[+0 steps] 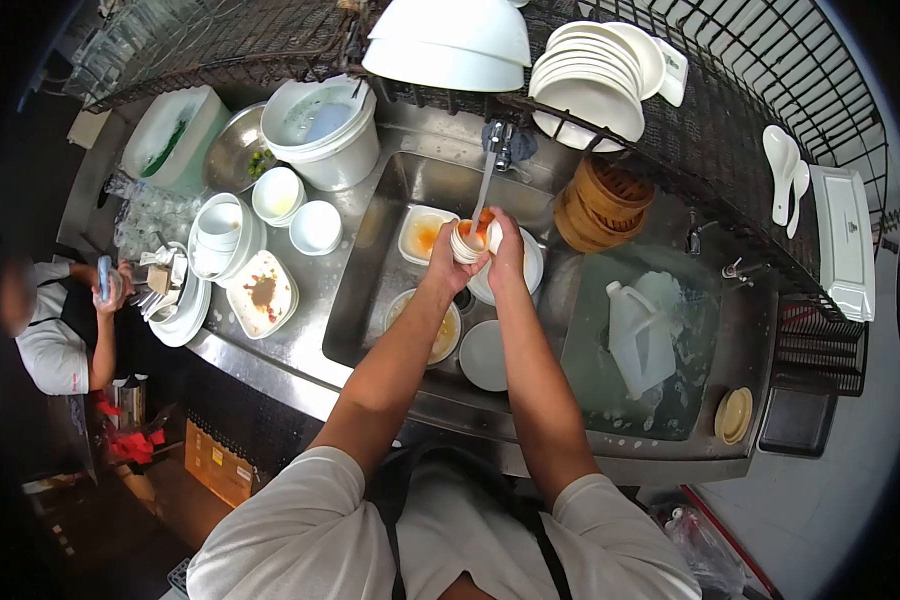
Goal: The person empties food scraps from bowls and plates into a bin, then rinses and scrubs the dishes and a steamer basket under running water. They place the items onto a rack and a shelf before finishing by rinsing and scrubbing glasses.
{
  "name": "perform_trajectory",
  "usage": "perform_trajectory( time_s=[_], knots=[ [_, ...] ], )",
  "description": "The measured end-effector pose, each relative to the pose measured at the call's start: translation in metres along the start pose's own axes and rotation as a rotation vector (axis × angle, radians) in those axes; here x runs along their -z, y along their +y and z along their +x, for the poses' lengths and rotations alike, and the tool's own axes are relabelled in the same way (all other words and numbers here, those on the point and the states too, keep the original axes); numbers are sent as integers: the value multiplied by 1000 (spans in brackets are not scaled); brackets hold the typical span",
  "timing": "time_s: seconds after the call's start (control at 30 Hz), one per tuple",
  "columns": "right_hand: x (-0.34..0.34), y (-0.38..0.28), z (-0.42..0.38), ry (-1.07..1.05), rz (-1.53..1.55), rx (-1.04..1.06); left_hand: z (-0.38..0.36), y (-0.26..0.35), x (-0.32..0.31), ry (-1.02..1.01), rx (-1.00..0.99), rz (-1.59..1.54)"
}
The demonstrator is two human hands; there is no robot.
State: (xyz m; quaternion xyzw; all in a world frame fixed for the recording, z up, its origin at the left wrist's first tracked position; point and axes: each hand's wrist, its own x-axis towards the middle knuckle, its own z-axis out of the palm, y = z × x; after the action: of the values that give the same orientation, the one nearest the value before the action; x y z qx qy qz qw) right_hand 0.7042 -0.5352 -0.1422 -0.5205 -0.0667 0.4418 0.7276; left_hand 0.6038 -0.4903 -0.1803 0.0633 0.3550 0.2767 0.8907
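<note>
Over the left sink basin (pixel 363 290), my left hand (pixel 448 268) is closed around a stack of small white dishes (pixel 464 246). Beside it, my right hand (pixel 510 248) grips a small white dish (pixel 495 236). Orange residue shows at the dishes, close to the stream of water (pixel 485 182) running from the faucet (pixel 503 143). Below my hands lie a white plate (pixel 533 268), a square dish with orange liquid (pixel 426 236), a bowl of yellowish liquid (pixel 444 338) and a round white dish (pixel 484 356).
Bamboo steamers (pixel 602 205) stand behind the right basin, where a plastic jug (pixel 642 345) floats in cloudy water. Dirty dishes (pixel 263 295) and a white bucket (pixel 335 150) crowd the left counter. A wire rack (pixel 730 130) hangs above. A co-worker (pixel 55 320) stands at far left.
</note>
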Motion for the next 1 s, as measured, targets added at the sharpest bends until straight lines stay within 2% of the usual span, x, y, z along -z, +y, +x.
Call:
perform_trajectory(
  time_s=[0.13,0.23,0.33,0.53,0.67,0.7,0.8,0.93,1.0],
  knots=[
    [16,-11,-7,90,28,0,-12,-7,-25,-118,52,-23],
    [27,-4,0,60,12,15,-4,-13,-23,-72,71,62],
    [26,8,11,99,-13,-122,1,-16,-10,18,33,202],
    [-6,34,27,10,121,-335,-18,-1,25,109,-40,51],
    [-23,53,31,-48,161,-287,-33,13,32,134,-67,-20],
    [-24,53,31,-53,165,-268,-36,16,34,44,-67,6],
    [-21,51,26,-73,171,-169,-33,17,31,80,-18,-52],
    [-17,20,9,79,156,-111,-16,7,21,45,115,-86],
    [-9,10,7,69,76,2,-9,-2,9,36,126,-69]
  ],
)
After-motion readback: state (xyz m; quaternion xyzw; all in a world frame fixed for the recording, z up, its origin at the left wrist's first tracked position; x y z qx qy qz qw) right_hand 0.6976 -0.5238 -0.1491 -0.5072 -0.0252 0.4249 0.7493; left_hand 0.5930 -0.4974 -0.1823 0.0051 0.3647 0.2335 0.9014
